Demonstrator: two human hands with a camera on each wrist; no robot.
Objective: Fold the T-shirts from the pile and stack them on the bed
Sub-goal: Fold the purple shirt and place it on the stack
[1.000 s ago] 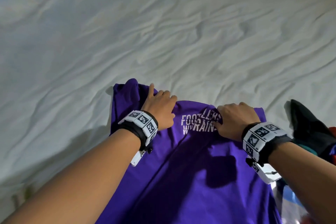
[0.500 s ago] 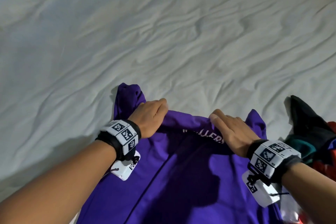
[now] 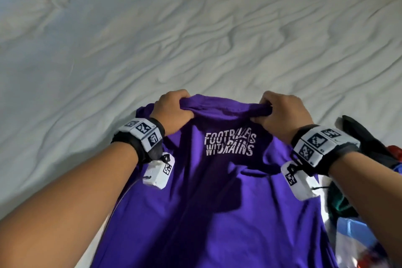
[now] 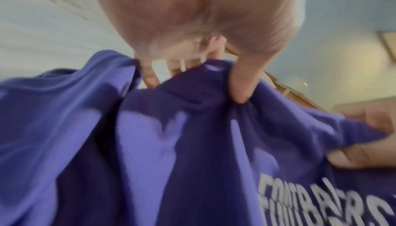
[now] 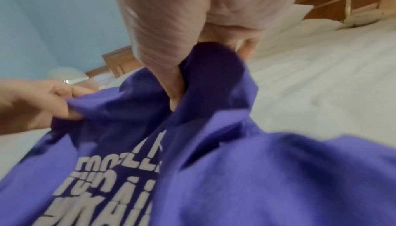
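While bunched at its top edge in both fists, purple T-shirt (image 3: 217, 213) drapes down the lower middle of the frame over white bed sheet (image 3: 195, 39), white lettering (image 3: 229, 144) just below the gathered edge. Left hand (image 3: 173, 111) at the shirt's upper left, fingers (image 4: 241, 84) curled and clamped on the cloth. Right hand (image 3: 282, 113) at the upper right, fingers (image 5: 169, 77) likewise clamped on the fabric. Marker-covered wristbands (image 3: 142, 135) on both wrists. Pile of other clothes (image 3: 365, 180), dark, teal, red and blue, at the right edge, beside the shirt. Wooden headboard (image 5: 342, 1) blurred in the right wrist view.
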